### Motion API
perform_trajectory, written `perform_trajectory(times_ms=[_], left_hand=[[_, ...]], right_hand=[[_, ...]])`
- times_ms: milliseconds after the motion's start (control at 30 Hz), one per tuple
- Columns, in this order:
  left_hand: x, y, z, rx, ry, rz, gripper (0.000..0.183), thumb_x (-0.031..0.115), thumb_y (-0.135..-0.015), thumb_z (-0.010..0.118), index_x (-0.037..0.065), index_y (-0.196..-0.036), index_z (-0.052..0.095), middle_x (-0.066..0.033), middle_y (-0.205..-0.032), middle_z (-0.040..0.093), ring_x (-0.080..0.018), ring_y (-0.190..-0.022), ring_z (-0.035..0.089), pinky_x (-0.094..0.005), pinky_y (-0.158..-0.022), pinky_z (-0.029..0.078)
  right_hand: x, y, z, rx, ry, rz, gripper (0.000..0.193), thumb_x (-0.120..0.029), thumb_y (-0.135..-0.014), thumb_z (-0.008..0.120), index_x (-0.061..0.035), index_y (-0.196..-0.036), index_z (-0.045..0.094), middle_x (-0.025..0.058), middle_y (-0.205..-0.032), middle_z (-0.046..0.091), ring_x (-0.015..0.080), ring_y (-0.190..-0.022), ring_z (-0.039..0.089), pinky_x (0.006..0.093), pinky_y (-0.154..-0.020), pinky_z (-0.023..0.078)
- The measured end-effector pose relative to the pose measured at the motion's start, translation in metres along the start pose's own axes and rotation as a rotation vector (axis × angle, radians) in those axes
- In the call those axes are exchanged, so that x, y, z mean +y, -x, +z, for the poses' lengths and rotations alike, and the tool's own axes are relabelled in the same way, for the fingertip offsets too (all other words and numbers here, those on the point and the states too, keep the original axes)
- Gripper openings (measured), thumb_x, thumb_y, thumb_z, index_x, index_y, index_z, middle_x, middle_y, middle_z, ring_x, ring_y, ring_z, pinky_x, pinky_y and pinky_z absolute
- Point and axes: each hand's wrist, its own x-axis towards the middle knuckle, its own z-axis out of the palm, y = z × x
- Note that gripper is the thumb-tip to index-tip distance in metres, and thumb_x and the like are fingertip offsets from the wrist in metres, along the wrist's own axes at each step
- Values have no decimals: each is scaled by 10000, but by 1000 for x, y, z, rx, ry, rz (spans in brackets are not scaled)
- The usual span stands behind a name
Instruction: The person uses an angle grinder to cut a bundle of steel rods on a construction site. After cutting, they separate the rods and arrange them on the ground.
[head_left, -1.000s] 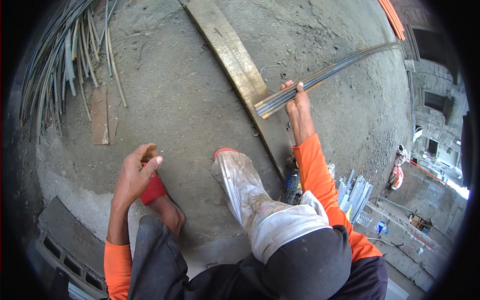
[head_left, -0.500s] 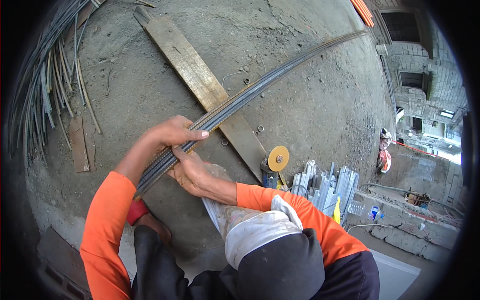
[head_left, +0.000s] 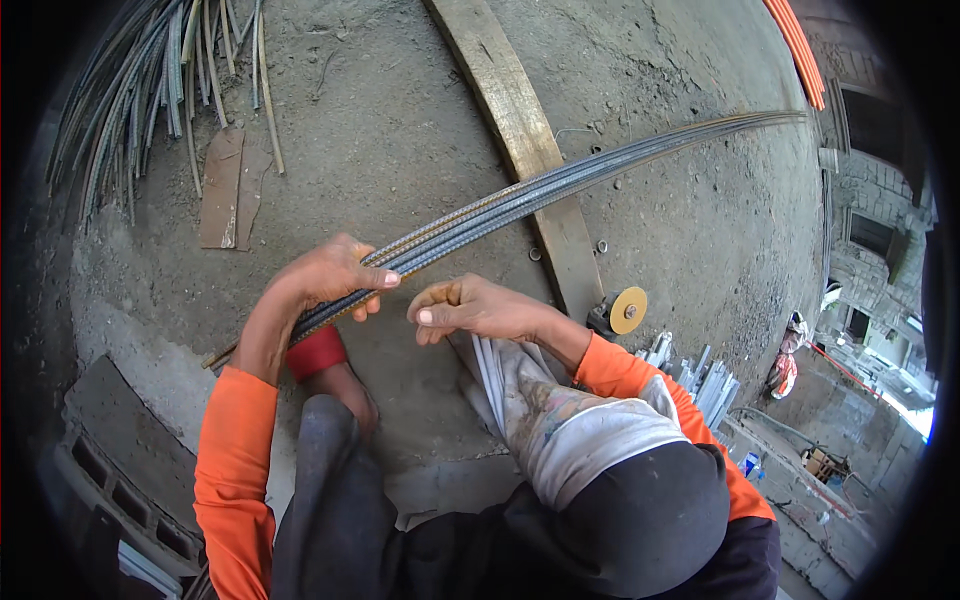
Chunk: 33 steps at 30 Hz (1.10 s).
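A bundle of several ribbed steel rebars (head_left: 470, 221) runs slantwise from beside my left forearm toward the far right. My left hand (head_left: 335, 277) is closed around the bundle near its lower left end, with the thumb across the top. Just below the bars, my right hand (head_left: 475, 308) is apart from them, its fingers curled in and nothing visible in them. Under the middle of the bundle lies a long wooden plank (head_left: 512, 105), which the bars cross. By the plank's near end stands a grinder with a round yellow disc (head_left: 629, 310).
More rebars (head_left: 150, 90) are piled at the far left, near a flat brown board (head_left: 221, 190). Cut metal channels (head_left: 712, 385) lie right of my leg. Hollow blocks (head_left: 130, 500) sit at the lower left. Orange pipes (head_left: 797, 50) show at the upper right.
My right hand has let go of the rebars and moved right, away from them. My left hand keeps its hold. The view has shifted, so the surroundings appear moved.
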Motion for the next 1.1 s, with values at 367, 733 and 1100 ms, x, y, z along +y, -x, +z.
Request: perform_trajectory(times_ms=[367, 733, 1100], left_hand=[[-150, 142, -71, 177, 31, -186, 311, 268, -886, 858, -1, -988, 739, -60, -731, 716, -148, -636, 683, -315, -622, 555], [-209, 143, -112, 144, -113, -332, 403, 406, -871, 847, 42, -1029, 775, -27, -809, 759, -149, -719, 688, -345, -656, 529], [-193, 113, -79, 452, -318, -62, 644, 631, -868, 754, 25, -1080, 803, -141, -881, 762, -262, -821, 700, -456, -732, 525]], right_hand=[[-33, 12, -115, 615, 1057, -359, 390, -350, -1019, 697, -38, -1252, 702, 160, -1126, 720, 352, -1096, 658, 428, -976, 511], [-33, -39, -132, 292, 1124, -151, 461, -403, -1016, 682, 57, -991, 661, 151, -824, 626, 239, -773, 591, 393, -762, 499], [-33, -54, -158, 291, 1043, 9, 424, -388, -1018, 704, 4, -878, 622, -30, -733, 480, 87, -735, 436, 299, -649, 383]])
